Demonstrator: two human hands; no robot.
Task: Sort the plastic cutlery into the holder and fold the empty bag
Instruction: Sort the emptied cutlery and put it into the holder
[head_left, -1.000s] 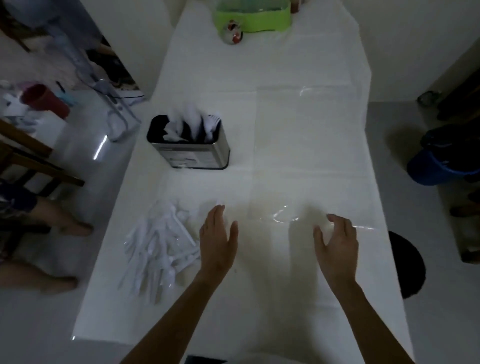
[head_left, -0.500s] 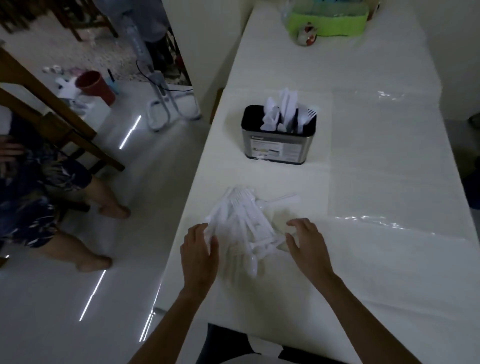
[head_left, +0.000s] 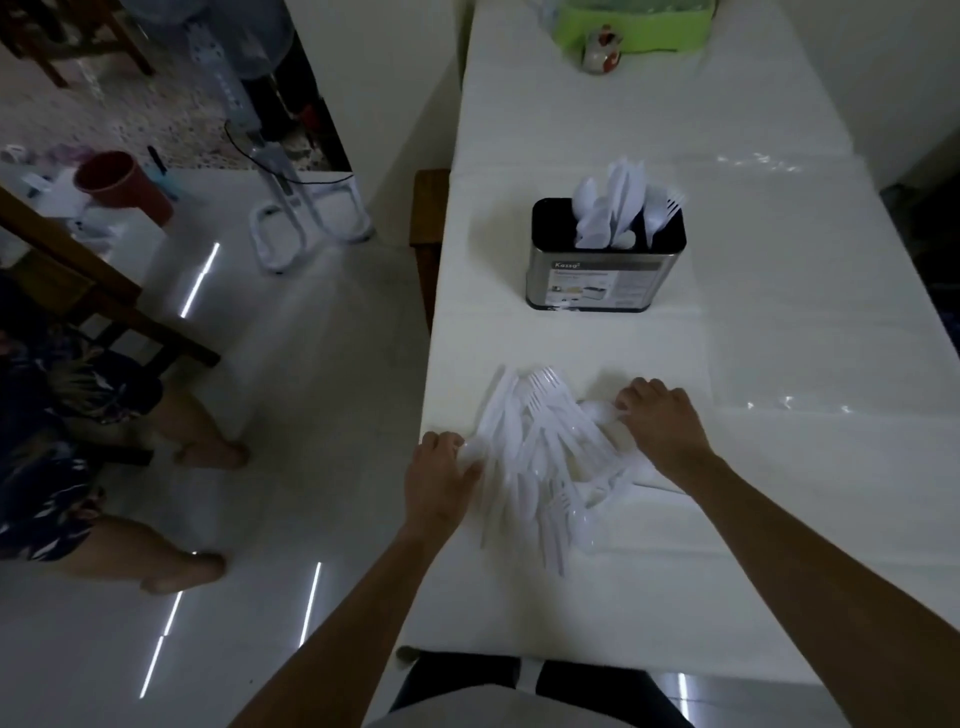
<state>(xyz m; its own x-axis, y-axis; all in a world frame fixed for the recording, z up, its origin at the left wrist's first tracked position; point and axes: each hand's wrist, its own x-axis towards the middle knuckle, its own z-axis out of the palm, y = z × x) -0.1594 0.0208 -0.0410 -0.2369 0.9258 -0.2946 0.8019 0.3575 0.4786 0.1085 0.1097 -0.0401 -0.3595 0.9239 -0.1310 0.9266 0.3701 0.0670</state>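
A loose heap of white plastic forks, knives and spoons (head_left: 540, 457) lies on the white cloth-covered table (head_left: 597, 613) near its front left edge; the thin, glossy pieces cross one another, tines pointing away from the person. The left hand (head_left: 441, 480) sits at the heap's left side, its fingers bent and close together, thumb and fingers clamped on a rounded piece at the edge. The right hand (head_left: 662, 426) rests on the heap's right side, knuckles raised and fingers curled down into the pieces; I cannot tell whether they pinch one. Further back stands the oblong brushed-metal holder with a black rim (head_left: 605, 270), carrying a paper label; spoons, knives and a fork stand upright in it. To the holder's right a clear, shiny plastic bag (head_left: 789, 291) lies flat on the cloth; a lime-green plastic tub (head_left: 631, 28) stands at the far end.
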